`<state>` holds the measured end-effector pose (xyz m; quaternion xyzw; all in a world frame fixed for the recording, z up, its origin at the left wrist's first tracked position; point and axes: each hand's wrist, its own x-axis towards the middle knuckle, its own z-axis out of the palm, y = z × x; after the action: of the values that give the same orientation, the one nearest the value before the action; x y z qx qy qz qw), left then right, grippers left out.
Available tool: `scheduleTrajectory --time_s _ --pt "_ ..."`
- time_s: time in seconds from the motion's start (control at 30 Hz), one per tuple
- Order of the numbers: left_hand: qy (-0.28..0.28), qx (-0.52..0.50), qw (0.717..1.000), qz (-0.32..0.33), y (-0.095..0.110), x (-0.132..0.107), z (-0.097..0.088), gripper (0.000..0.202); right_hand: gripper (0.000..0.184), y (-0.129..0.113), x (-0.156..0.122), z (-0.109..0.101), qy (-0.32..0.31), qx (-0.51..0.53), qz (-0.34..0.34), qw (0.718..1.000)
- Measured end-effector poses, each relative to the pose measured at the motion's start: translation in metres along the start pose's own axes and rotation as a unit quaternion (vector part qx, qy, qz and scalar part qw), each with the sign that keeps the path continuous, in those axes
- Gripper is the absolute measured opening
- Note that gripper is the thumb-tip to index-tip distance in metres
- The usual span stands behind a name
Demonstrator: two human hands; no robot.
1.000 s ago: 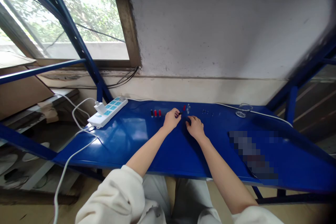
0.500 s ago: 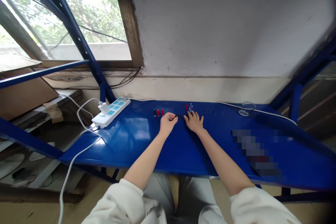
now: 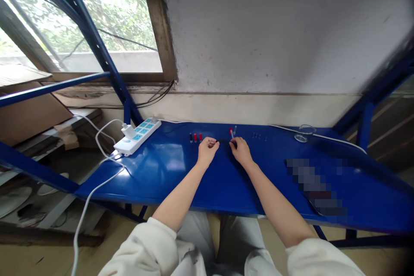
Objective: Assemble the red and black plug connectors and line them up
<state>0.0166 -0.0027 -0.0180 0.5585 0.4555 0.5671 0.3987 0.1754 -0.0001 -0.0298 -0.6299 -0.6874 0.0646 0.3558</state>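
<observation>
Left hand (image 3: 207, 153) pinches a small dark piece (image 3: 218, 141); right hand (image 3: 241, 152) holds a clear tube (image 3: 232, 134).
Both grips are narrow, over the blue table (image 3: 223, 185). Just beyond the right hand are a red piece (image 3: 230, 130) and a second tube (image 3: 235, 129); farther left, a black cylinder (image 3: 190, 137), two red cylinders (image 3: 195, 137), then a power strip (image 3: 138, 136).

Daylight pours through the brown-framed glass window (image 3: 119, 13) at upper left, nearly white, leaving pale glare on the glossy blue bench (image 3: 174, 189). The rough grey plaster wall (image 3: 274, 43) dims rightward into dark corners; wide-angle distortion stretches the edges, the slim clear tube (image 3: 232, 134) looks soft, and blocky pixelation (image 3: 317, 189) obscures one patch.
</observation>
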Motion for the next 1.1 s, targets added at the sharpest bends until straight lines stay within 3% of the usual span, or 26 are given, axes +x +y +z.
scheduleTrajectory --time_s 0.13,0.3,0.6,0.87,1.1 --pt "0.001 -0.011 1.000 -0.012 0.000 0.001 0.000 0.021 0.026 -0.008 0.000 -0.008 0.083 0.141 0.016 0.986" --pt "0.000 -0.021 0.999 -0.024 0.003 0.000 -0.001 0.022 0.027 -0.013 -0.001 -0.011 0.105 0.228 0.056 0.966" --pt "0.007 -0.038 0.997 -0.066 0.008 0.003 -0.003 0.022 0.030 -0.006 0.004 -0.006 0.083 0.291 0.058 0.951" --pt "-0.089 -0.081 0.990 -0.076 0.013 0.000 -0.003 0.025 0.027 -0.012 0.002 -0.004 0.034 0.336 0.010 0.941" --pt "-0.092 -0.078 0.991 -0.055 0.015 -0.002 -0.002 0.026 0.026 -0.013 0.000 -0.002 0.011 0.345 0.007 0.938"
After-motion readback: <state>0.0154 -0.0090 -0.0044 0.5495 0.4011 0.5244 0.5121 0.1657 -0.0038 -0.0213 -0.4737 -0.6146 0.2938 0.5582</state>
